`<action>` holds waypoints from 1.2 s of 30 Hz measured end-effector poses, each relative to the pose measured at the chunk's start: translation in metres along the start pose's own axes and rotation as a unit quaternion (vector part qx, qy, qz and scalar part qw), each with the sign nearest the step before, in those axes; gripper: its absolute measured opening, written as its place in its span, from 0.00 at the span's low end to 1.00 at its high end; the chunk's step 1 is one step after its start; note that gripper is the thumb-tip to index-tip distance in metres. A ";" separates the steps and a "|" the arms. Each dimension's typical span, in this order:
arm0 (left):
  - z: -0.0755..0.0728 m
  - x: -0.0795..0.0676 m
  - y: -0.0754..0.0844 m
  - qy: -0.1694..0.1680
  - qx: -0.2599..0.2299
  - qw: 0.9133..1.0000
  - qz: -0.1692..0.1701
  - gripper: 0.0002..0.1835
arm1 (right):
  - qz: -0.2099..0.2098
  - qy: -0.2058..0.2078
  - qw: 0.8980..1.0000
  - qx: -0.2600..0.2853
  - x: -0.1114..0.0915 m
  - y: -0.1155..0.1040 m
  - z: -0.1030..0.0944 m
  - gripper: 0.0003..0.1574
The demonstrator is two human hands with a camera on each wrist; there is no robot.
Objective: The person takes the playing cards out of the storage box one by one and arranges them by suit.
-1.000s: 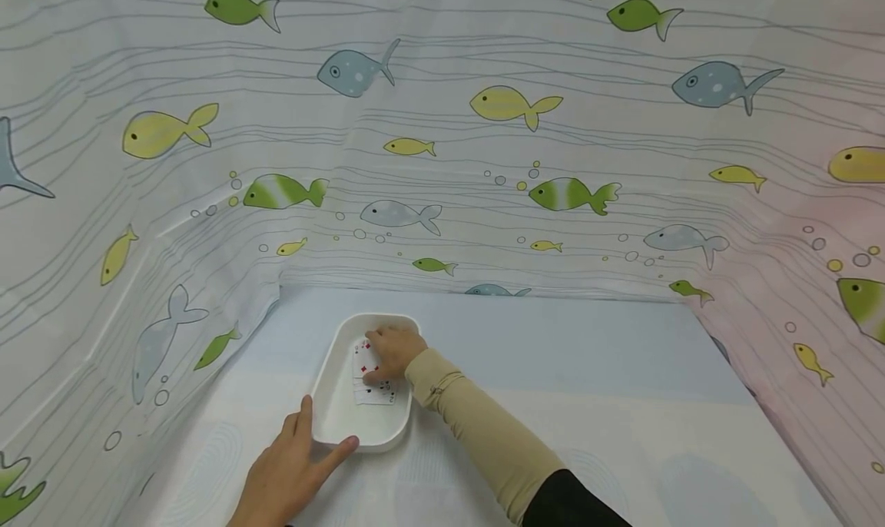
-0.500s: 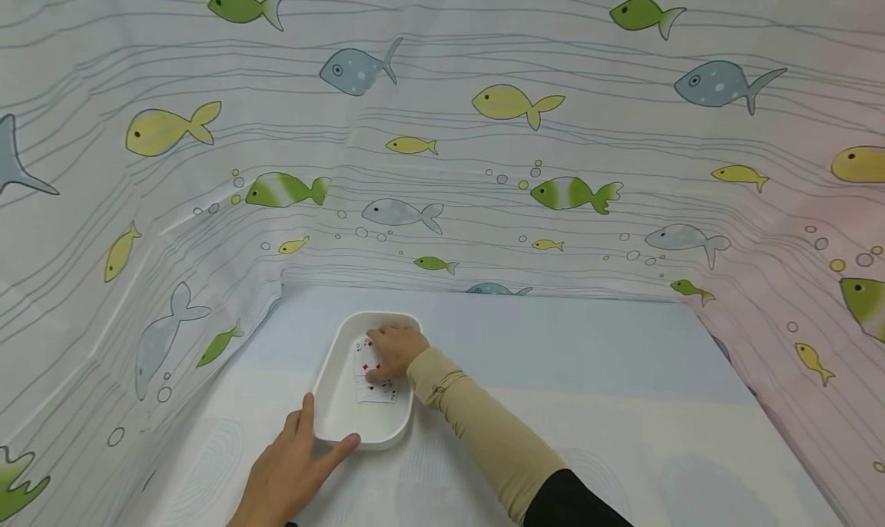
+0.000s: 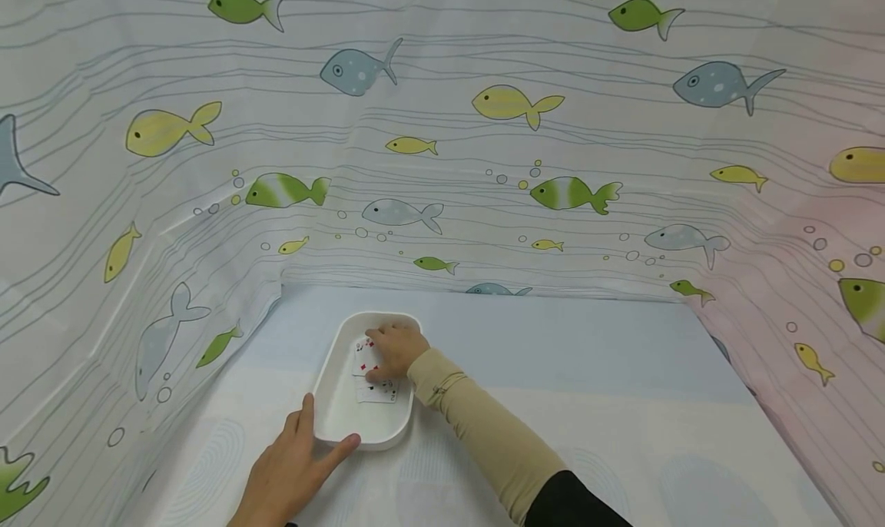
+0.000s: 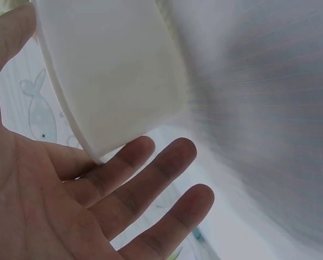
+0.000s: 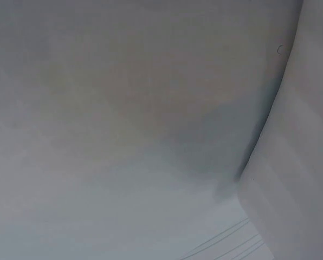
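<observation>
A white tray with rounded corners lies on the table, with playing cards inside. The upper card shows red diamonds and overlaps a card with black pips below it. My right hand reaches over the tray's right side and pinches the red card between thumb and fingers, covering part of it. At the near left corner my left hand rests its thumb and fingers against the tray. In the left wrist view its fingers are spread, fairly straight, by the tray wall.
A pale tabletop with faint patterns surrounds the tray. Behind it and at both sides hangs a white sheet printed with fish. The right wrist view shows blurred cloth and neither hand nor cards.
The red card has shifted very slightly left and tilted a little under my right hand. My left hand and the tray stay where they were.
</observation>
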State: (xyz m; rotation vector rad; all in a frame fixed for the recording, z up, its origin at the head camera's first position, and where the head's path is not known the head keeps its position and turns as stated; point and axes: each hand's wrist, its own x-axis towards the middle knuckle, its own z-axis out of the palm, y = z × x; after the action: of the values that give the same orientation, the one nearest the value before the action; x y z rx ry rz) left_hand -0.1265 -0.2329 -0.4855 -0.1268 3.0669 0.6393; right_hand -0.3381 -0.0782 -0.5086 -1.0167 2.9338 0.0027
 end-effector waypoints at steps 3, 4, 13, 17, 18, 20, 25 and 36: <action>0.001 0.000 -0.001 -0.001 0.000 1.000 0.000 0.63 | 0.001 0.004 1.000 0.006 -0.002 -0.001 -0.001 0.56; 0.001 0.001 -0.001 -0.002 0.001 1.000 0.000 0.63 | 0.001 0.005 1.000 0.005 -0.002 -0.001 -0.001 0.56; -0.001 0.002 -0.001 -0.018 0.001 1.000 -0.009 0.64 | -0.009 0.015 1.000 0.008 -0.006 0.001 -0.004 0.59; -0.001 0.001 -0.001 -0.018 -0.001 1.000 -0.006 0.63 | -0.019 0.029 0.999 0.020 -0.008 0.002 -0.006 0.59; -0.001 0.001 -0.001 -0.016 -0.001 1.000 -0.004 0.63 | -0.020 0.033 0.999 0.024 -0.008 0.002 -0.006 0.59; -0.002 0.001 -0.001 -0.014 -0.001 1.000 -0.002 0.63 | -0.022 0.040 0.998 0.030 -0.009 0.002 -0.007 0.59; -0.003 0.001 -0.001 -0.013 0.001 1.000 0.000 0.63 | -0.025 0.056 0.997 0.054 -0.014 0.001 -0.010 0.59; -0.001 0.000 -0.002 -0.008 -0.001 1.000 0.005 0.63 | -0.049 0.085 0.992 0.077 -0.025 0.002 -0.013 0.58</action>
State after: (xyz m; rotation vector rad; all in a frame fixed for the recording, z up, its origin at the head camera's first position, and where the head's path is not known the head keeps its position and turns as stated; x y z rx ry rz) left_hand -0.1265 -0.2351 -0.4853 -0.1057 3.0526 0.6405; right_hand -0.3200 -0.0610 -0.4943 -1.1903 2.9692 -0.3247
